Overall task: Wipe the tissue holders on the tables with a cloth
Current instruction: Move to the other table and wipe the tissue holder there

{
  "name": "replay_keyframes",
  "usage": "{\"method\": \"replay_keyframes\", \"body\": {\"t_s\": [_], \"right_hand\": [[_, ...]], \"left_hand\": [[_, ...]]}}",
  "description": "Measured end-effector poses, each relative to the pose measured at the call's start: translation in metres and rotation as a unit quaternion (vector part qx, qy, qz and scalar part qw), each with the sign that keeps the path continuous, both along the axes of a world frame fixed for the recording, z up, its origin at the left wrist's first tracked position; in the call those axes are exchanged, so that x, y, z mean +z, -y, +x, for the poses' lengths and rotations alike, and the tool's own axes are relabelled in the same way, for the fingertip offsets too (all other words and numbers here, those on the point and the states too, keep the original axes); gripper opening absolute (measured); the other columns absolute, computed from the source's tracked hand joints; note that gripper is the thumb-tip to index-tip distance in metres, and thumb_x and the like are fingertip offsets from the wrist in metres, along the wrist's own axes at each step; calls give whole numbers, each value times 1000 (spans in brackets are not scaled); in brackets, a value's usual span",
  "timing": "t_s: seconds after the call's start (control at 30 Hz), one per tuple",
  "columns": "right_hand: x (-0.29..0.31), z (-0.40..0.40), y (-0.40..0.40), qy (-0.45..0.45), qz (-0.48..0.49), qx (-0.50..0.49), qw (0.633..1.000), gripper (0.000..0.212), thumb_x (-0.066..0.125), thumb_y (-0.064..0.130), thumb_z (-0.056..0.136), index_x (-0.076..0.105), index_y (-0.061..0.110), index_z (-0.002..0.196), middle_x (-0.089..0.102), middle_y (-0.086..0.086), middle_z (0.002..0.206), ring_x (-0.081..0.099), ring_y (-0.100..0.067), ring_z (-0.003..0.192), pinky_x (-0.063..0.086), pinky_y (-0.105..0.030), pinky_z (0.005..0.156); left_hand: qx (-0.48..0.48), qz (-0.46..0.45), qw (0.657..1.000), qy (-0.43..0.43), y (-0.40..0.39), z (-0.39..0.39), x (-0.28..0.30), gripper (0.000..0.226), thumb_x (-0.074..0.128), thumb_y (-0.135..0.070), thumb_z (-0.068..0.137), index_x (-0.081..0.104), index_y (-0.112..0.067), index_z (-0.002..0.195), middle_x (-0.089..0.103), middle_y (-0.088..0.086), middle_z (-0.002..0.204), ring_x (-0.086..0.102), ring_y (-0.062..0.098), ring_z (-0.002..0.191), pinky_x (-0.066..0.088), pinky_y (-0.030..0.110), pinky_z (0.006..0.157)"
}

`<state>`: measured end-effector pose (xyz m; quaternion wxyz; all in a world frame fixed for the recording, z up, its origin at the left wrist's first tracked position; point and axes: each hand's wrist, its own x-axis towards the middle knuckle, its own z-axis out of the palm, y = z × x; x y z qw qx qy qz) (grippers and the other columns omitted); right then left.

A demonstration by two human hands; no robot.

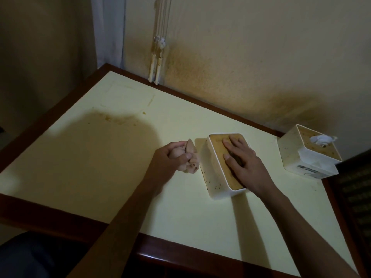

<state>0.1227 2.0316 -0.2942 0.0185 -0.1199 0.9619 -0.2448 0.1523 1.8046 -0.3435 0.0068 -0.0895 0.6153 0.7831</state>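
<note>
While the right hand (240, 161) lay flat, fingers spread, on the near tissue holder (224, 165), the left hand (172, 157) clutched the balled cloth (190, 157) just beside its left wall; the holder's long side ran past the cloth, ready for wiping.

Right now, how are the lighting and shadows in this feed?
Head view: dim overall, a broad shadow darkens the table left of the cloth; the holder under the right hand stays readable; wide-angle bending shows at the edges.
</note>
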Motion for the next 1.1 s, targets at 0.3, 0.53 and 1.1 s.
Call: {"method": "replay_keyframes", "body": {"t_s": [0.3,0.53,1.1], "right_hand": [[-7,-2,-5,-12,0,8,1000,63,30,68,85,40,42,141,26,20,154,14,-5,145,20,-44,115],[-4,-3,-4,-18,-6,23,1000,53,32,55,91,40,39,141,26,17,154,13,-5,144,14,-34,113],[0,0,-3,3,-52,21,998,49,31,33,91,45,33,138,31,12,153,17,-9,145,8,-20,110]], "left_hand": [[-9,-164,979,-117,-24,-22,13,39,74,-15,79,67,-23,117,69,-11,109,63,-1,98,50,15,84],[41,-205,969,-133,-37,-24,9,36,70,-23,83,67,-23,119,68,-5,112,61,2,100,50,22,90],[-79,-460,844,-266,-54,2,19,49,30,-42,92,60,-13,119,41,-8,88,48,2,63,37,9,56]]}}
